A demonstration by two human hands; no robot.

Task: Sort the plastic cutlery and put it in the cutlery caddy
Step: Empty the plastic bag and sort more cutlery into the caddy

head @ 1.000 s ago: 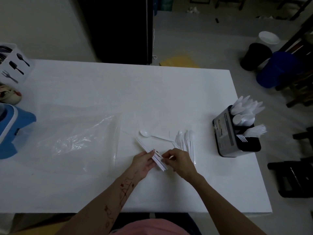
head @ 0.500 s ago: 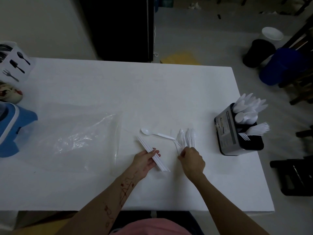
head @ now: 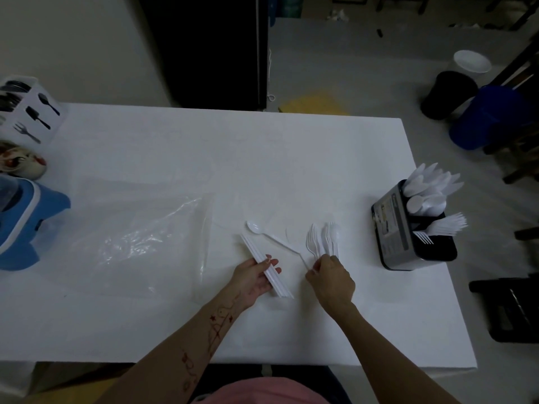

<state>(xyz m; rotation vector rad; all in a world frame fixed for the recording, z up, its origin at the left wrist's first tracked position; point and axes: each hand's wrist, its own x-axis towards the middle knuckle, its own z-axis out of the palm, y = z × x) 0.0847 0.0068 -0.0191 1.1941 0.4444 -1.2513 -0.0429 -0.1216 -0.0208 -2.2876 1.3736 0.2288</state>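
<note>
White-clothed table (head: pixel 204 147) under dim light, grey floor beyond at 12 o'clock. Left hand (head: pixel 254 277) half curled, gripping a bundle of white plastic knives (head: pixel 264 265) pointing toward 10 o'clock. Right hand (head: pixel 331 279) at 3 o'clock of it, fingers curled, pinching handles in a fan of white plastic forks (head: pixel 320 240). Single white plastic spoon (head: pixel 269 236) lying between the bundles. Black-and-silver cutlery caddy (head: pixel 392 228) near the table edge at 3 o'clock, already stocked with white cutlery. Clear crumpled plastic bag (head: pixel 137 237) flat at 9 o'clock.

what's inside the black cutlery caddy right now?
The black cutlery caddy holds white plastic knives and spoons at the far end and forks nearer. Handles and caddy floor are hidden by its walls.
</note>
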